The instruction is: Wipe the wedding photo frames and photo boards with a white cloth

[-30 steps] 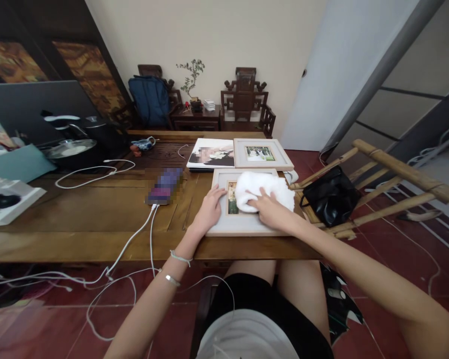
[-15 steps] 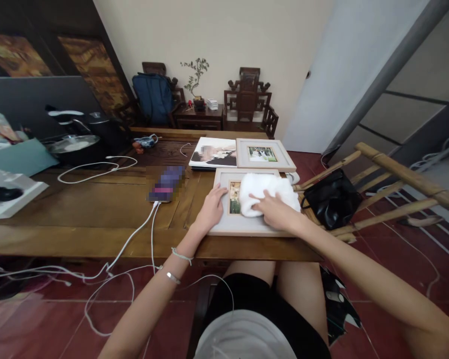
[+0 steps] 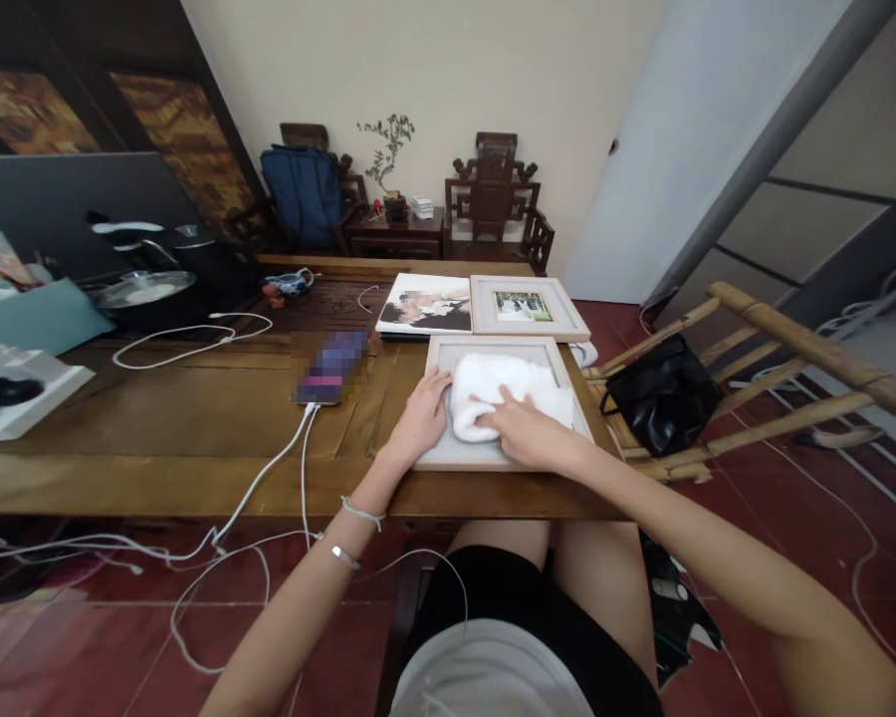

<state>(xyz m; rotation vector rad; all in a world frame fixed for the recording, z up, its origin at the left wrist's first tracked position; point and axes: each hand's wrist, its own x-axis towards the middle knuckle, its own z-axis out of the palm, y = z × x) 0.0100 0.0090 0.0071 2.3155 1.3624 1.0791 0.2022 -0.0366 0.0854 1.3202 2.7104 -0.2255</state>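
White cloth (image 3: pixel 506 376) hides middle of nearer frame (image 3: pixel 459 464); phone (image 3: pixel 332 368) pixelated.

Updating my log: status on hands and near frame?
Right hand on cloth, over near frame. Left hand on frame's left edge. Cloth covers frame's middle.

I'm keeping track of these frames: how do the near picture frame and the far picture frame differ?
The near frame has a white cloth over its middle, hiding its photo; the far frame is uncovered, its photo showing.
The left hand rests on the near frame and the right hand on its cloth; neither touches the far frame.
Both have pale rims and light mats.
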